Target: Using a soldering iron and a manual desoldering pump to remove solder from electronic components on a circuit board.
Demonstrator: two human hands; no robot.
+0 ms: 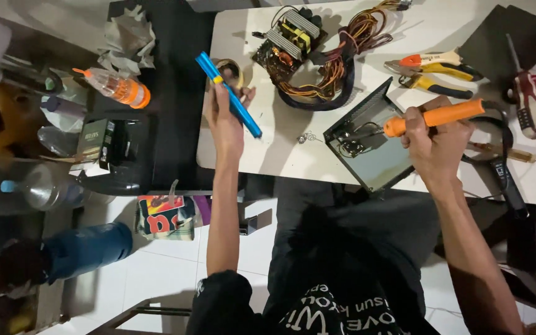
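Orange-capped bottle (119, 88) lies far left on a dark stand. Left hand (226, 118) is over the white tabletop (268, 149) edge, grip closed around a blue desoldering pump (227, 93) held aslant, tip up-left. Circuit board (288, 36) with a wire bundle (336, 65) sits beyond. Open metal case (376, 149) lies nearer, at the front edge. Right hand (435, 139) has its grip wrapped tight on an orange soldering iron (435, 116), tip inside the case. Pliers (435, 73) lie behind it.

Blue pump tool (229, 94) w/ yellow band, orange iron (435, 116), white table (268, 149)
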